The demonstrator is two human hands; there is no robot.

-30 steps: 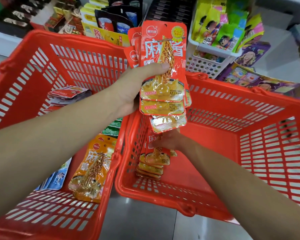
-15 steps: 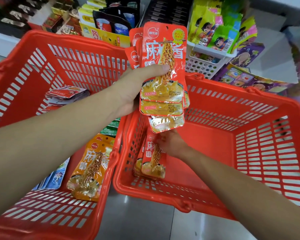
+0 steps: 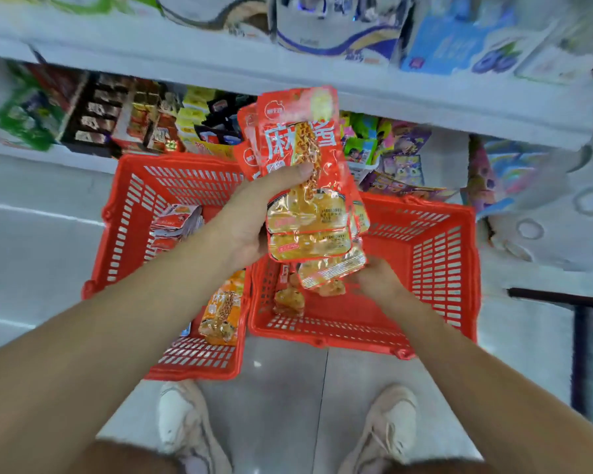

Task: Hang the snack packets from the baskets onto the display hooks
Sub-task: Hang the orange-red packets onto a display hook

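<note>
Left hand (image 3: 250, 220) is doing the carrying: thumb pressed across the front of a fanned stack of red packets (image 3: 298, 155), fingers wrapped behind, held upright above where the two baskets meet. My guess is they're bunched like that, top ends up, so the hang holes line up and a whole batch can go on a hook in one go instead of one by one. Right hand (image 3: 377, 280) is down low over the right basket (image 3: 439, 268), fingertips tucked in under the bottom edge of the stack next to a loose packet (image 3: 326, 285), so the two hands are close but not touching. Honestly can't tell if it's pinching that packet or just reaching for it, since the stack covers the fingertips and everything's smeared. A couple more packets (image 3: 288, 299) lie on the floor of that basket, and the left basket (image 3: 131, 213) has an orange packet (image 3: 220, 309) plus a pile of flat ones (image 3: 177, 222) at the back. Display hooks aren't anywhere in view, just a blurry shelf (image 3: 322, 80) of other goods up top, so where these get hung is anybody's guess. Packet print is too blurred to read properly, and the left arm hides much of the left basket.
</note>
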